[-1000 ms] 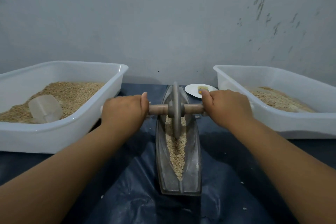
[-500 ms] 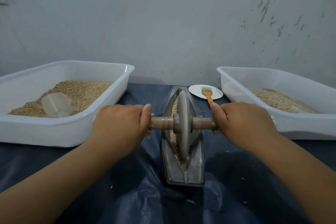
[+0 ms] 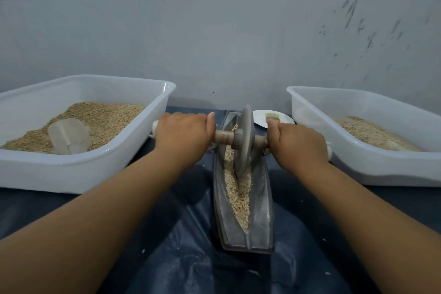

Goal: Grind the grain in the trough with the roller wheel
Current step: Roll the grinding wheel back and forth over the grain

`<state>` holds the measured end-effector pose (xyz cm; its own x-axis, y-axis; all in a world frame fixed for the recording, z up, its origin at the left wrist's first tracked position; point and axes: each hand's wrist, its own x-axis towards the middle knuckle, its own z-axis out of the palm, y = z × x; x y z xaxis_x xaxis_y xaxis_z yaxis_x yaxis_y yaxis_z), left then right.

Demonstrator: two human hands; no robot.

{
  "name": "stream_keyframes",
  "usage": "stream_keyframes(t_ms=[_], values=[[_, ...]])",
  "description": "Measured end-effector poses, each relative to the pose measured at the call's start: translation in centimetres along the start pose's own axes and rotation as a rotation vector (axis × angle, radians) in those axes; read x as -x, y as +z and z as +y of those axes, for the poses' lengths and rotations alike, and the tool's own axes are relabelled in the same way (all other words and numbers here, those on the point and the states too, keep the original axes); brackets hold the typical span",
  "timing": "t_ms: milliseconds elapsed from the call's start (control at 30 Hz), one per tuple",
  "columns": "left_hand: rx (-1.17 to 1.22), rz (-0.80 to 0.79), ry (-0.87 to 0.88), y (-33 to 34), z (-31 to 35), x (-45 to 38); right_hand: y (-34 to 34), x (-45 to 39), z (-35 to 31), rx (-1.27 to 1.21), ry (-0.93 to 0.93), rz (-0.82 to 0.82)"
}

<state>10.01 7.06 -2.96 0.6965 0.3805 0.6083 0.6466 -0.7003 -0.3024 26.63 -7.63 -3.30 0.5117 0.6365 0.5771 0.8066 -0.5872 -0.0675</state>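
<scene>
Fingers of my left hand (image 3: pixel 183 137) and my right hand (image 3: pixel 297 144) are curled around the two ends of the wooden axle, with the roller wheel (image 3: pixel 244 141) between them. It stands in the far half of the trough (image 3: pixel 259 227), on the grain (image 3: pixel 239 192). I count two white tubs (image 3: pixel 114 167) (image 3: pixel 372 164), one scoop (image 3: pixel 69 136), one plate (image 3: pixel 260 119) on the table (image 3: pixel 191 258).

Roller wheel (image 3: pixel 244 141) standing in the grain trough (image 3: pixel 260 217)

Grey disc upright on edge at the trough's far end, wooden axle crosswise; narrow boat-shaped grey trough runs lengthwise on the dark sheet; pale grain (image 3: pixel 239 196) fills its central groove up to the wheel.
</scene>
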Motion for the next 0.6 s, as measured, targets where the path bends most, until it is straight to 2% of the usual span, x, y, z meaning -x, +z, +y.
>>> stream_keyframes(t_ms=[67, 233, 467, 600], values=[[-0.013, -0.045, -0.025, 0.3, 0.1, -1.3, 0.7, -1.1, 0.1, 0.001, 0.028, -0.030], [-0.067, -0.043, 0.089, 0.4, -0.2, -0.1, 0.4, -0.2, 0.2, 0.017, -0.034, 0.016], [0.220, -0.016, -0.081, -3.8, -0.8, 5.4, -5.0, 4.5, -0.4, 0.021, -0.164, -0.046], [0.292, 0.072, -0.050, -5.5, -1.5, 6.9, -7.2, 5.3, -0.2, 0.032, -0.167, -0.090]])
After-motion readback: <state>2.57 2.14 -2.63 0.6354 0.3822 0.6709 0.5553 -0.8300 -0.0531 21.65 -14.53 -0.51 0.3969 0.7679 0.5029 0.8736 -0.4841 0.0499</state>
